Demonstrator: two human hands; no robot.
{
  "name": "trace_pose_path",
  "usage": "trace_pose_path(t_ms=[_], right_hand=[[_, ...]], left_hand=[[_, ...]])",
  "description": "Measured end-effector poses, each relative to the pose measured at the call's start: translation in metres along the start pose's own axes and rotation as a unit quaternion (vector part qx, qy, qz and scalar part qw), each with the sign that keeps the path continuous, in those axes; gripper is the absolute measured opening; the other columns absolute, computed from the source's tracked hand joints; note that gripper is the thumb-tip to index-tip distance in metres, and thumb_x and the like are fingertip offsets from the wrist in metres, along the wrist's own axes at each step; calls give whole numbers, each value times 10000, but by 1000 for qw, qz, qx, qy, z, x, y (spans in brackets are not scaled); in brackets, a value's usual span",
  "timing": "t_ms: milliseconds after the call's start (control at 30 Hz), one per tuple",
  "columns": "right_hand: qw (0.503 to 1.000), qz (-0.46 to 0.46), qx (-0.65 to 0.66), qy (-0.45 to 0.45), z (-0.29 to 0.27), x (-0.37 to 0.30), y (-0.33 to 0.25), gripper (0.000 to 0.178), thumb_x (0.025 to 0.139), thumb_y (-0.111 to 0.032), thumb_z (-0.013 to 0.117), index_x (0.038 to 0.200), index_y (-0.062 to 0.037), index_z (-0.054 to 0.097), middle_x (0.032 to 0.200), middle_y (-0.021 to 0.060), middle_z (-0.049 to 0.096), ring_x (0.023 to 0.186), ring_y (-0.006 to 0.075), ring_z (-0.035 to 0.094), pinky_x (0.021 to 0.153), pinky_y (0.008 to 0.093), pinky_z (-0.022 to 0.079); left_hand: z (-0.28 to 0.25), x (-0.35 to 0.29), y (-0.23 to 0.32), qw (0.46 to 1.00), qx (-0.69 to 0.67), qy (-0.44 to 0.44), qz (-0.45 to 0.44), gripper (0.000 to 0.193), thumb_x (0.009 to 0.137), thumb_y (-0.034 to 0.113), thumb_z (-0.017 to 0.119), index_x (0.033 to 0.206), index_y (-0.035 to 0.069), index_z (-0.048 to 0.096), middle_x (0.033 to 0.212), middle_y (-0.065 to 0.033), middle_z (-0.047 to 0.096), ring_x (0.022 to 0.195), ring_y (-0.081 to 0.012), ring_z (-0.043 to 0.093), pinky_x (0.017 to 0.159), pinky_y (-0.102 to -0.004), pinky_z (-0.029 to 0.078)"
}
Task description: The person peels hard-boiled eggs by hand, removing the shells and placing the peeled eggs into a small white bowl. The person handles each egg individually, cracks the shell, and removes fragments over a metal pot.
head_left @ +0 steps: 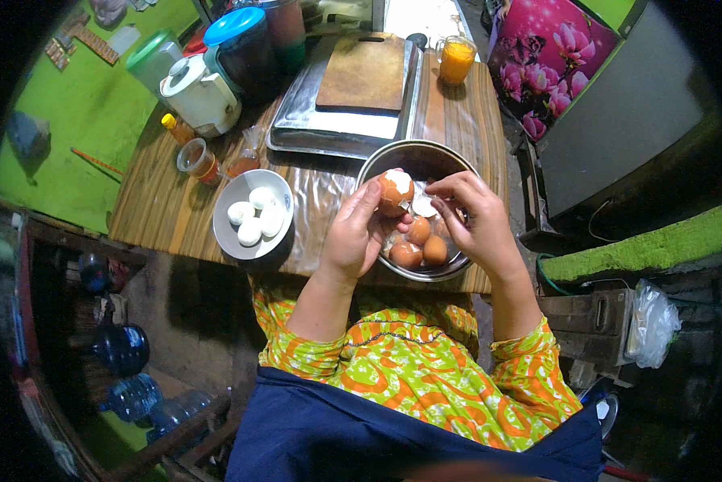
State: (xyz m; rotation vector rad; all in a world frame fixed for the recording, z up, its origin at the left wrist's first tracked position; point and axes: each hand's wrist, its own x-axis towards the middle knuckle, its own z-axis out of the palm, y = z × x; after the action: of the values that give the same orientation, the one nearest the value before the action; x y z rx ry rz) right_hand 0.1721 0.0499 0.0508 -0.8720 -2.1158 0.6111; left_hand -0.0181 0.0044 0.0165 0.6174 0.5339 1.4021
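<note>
- Left hand (353, 229) is closed around a brown egg (394, 201), which is gripped between thumb and fingers above the left part of the pot; its shell is cracked, and white is laid bare at the top.
- Right hand (480, 213) is held over the right side of the pot, with fingers bent and thumb turned toward the egg; whether its fingertips are pressed together on a piece of shell cannot be told.
- Below both hands, a round metal pot (425, 277) is set near the front edge of the surface (156, 229); in it, brown eggs (435, 250) are gathered, and a white fragment (423, 206) is seen between the hands.
- To the left of the pot, well apart from it, a white bowl (252, 177) is placed; four peeled eggs (272, 219) are held in it, grouped close together.
- Behind the bowl, a clear plastic cup (194, 156) is stood near a small bottle with a yellow cap (182, 131).
- Beyond the pot, a metal tray (317, 143) is laid, and a wooden board (365, 74) is rested on it.
- At the far left, a white jug (204, 100) is stood beside a dark pitcher with a blue lid (242, 60).
- To the right of the tray, a glass mug (456, 63) is filled with something orange.
- Farther right, past the surface, a pink panel (550, 60) is decorated with flowers.
</note>
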Motion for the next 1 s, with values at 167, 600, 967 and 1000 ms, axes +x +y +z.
trace_pose_path(t_ms=[167, 600, 967, 1000], right_hand=[[996, -56, 60, -24, 5, 10, -9, 305, 737, 139, 625, 1002, -8, 606, 949, 96, 583, 864, 183, 620, 689, 289, 532], [994, -95, 48, -7, 6, 11, -2, 267, 726, 29, 687, 966, -35, 588, 908, 125, 579, 825, 310, 615, 724, 375, 511], [993, -115, 35, -22, 6, 9, -2, 264, 728, 36, 666, 967, -31, 579, 876, 139, 545, 801, 336, 587, 710, 388, 497], [993, -108, 34, -31, 5, 9, -1, 263, 731, 35, 663, 970, -30, 576, 880, 139, 540, 801, 338, 583, 708, 389, 495]], left_hand=[[1, -1, 1, 998, 54, -44, -8, 409, 1018, 370, 465, 1184, 4, 543, 992, -71, 633, 808, -121, 605, 680, -247, 487], [9, -6, 4, 999, 39, -10, -23, 429, 997, 413, 495, 1091, 5, 588, 899, -76, 645, 723, -135, 595, 632, -248, 488], [5, -2, -2, 998, 42, -19, -39, 424, 999, 413, 490, 1086, 11, 592, 921, -78, 645, 726, -142, 596, 635, -244, 493], [5, -2, -2, 998, 31, -32, -35, 423, 999, 412, 489, 1086, 11, 591, 922, -78, 645, 728, -143, 596, 636, -244, 494]])
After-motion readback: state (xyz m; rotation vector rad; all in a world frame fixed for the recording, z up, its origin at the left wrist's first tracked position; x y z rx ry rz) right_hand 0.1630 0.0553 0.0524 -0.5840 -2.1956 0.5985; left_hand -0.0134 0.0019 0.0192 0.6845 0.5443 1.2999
